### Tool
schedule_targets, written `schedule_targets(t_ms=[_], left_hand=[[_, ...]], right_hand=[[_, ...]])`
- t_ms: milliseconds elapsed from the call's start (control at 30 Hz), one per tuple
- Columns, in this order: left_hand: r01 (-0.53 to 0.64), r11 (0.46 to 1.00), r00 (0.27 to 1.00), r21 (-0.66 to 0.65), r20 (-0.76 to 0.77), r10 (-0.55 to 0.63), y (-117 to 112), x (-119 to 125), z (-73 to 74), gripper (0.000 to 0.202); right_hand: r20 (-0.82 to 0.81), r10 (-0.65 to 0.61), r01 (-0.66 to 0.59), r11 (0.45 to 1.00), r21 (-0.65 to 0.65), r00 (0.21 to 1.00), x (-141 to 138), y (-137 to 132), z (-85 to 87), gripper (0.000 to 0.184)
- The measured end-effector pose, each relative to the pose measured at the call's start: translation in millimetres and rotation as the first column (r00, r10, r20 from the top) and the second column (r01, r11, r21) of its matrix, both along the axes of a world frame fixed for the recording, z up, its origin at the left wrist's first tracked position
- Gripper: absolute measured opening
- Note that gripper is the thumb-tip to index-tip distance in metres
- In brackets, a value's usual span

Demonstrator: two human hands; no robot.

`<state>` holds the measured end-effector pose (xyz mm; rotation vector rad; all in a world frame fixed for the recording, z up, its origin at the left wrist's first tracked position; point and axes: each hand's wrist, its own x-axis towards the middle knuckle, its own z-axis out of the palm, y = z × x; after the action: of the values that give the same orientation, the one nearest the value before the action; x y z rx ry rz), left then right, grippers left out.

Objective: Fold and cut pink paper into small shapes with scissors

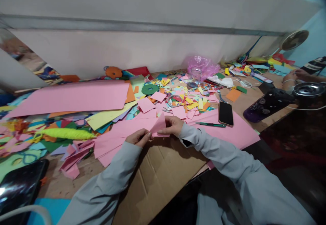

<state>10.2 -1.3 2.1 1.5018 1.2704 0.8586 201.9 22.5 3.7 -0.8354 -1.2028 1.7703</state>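
Between my two hands is a piece of pink paper (158, 124), bent up into a fold on its right side. My left hand (139, 137) pinches its left lower edge with thumb and forefinger. My right hand (172, 126) grips the raised right side, thumb in front. Below them lies a sheet of brown cardboard (163, 170). More pink sheets (112, 140) spread out to the left of my left hand. To the right of my right hand, a green and black pen-like tool (211, 124) rests on a large pink sheet (239, 130) beside a phone (225, 114).
Coloured paper scraps cover the table, with scissors (175, 100) and a glass jar (195, 75) among them. A wide pink sheet (76, 97) lies at the back left. At right stand a dark purple tumbler (259, 106) and another person's hand (290, 79). A dark shiny device (22, 184) sits front left.
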Motion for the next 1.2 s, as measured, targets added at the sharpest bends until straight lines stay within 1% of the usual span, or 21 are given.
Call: schedule_targets(t_ms=[67, 167, 233, 333, 367, 433, 600, 767, 900, 1033, 1133, 1200], left_hand=[[-0.011, 1.0, 1.0, 0.018, 0.006, 0.011, -0.4, 1.2, -0.1, 0.032], [-0.006, 0.999, 1.0, 0.043, 0.014, 0.006, -2.7, 3.9, 1.8, 0.034], [-0.014, 1.0, 0.998, -0.02, 0.058, 0.015, -4.9, 5.7, 4.1, 0.039], [-0.054, 0.983, 0.983, -0.174, 0.161, 0.082, -7.9, 7.8, 6.8, 0.045], [-0.06, 0.977, 0.978, -0.203, 0.182, 0.098, -8.5, 8.2, 7.1, 0.045], [-0.043, 0.974, 0.975, -0.22, 0.204, 0.089, -8.9, 8.6, 6.8, 0.044], [0.02, 0.982, 0.98, -0.187, 0.197, 0.017, -8.0, 7.6, 3.7, 0.043], [0.021, 0.984, 0.985, -0.175, 0.17, 0.009, -9.4, 8.3, 3.1, 0.044], [0.025, 0.991, 0.991, -0.133, 0.133, -0.007, -10.0, 10.1, 1.7, 0.043], [0.017, 0.999, 0.999, -0.05, 0.053, -0.015, -7.3, 9.0, -2.1, 0.043], [0.006, 0.999, 0.999, 0.053, -0.034, -0.005, -4.1, 6.4, -6.8, 0.042], [0.007, 0.992, 0.994, 0.123, -0.11, 0.006, -2.6, 4.9, -9.9, 0.041]], right_hand=[[-0.007, 0.012, -0.012, 1.0, 0.025, 1.0, 0.2, 1.1, -2.5, 0.042], [-0.003, -0.025, 0.025, 0.995, 0.1, 1.0, 2.3, 4.1, -6.9, 0.03], [0.006, -0.049, 0.048, 0.99, 0.129, 0.999, 3.6, 5.3, -8.0, 0.027], [0.027, -0.045, 0.042, 0.994, 0.101, 0.999, 4.1, 4.6, -6.7, 0.028], [0.029, -0.037, 0.034, 0.996, 0.087, 0.999, 4.0, 4.0, -5.8, 0.029], [0.037, -0.031, 0.027, 0.996, 0.088, 0.999, 3.6, 2.8, -3.9, 0.031], [0.09, -0.035, 0.023, 0.991, 0.13, 0.995, 3.2, 0.7, 0.4, 0.03], [0.06, -0.049, 0.04, 0.988, 0.152, 0.997, 1.7, -0.5, 0.4, 0.023], [0.082, -0.043, 0.028, 0.984, 0.173, 0.996, 1.4, -0.7, -0.7, 0.024], [0.114, -0.031, 0.01, 0.985, 0.175, 0.993, 3.1, -1.8, 1.9, 0.031], [0.179, -0.003, -0.025, 0.988, 0.154, 0.984, 5.5, -3.1, 6.0, 0.042], [0.23, -0.037, -0.008, 0.981, 0.191, 0.973, 6.7, -3.2, 7.9, 0.045]])
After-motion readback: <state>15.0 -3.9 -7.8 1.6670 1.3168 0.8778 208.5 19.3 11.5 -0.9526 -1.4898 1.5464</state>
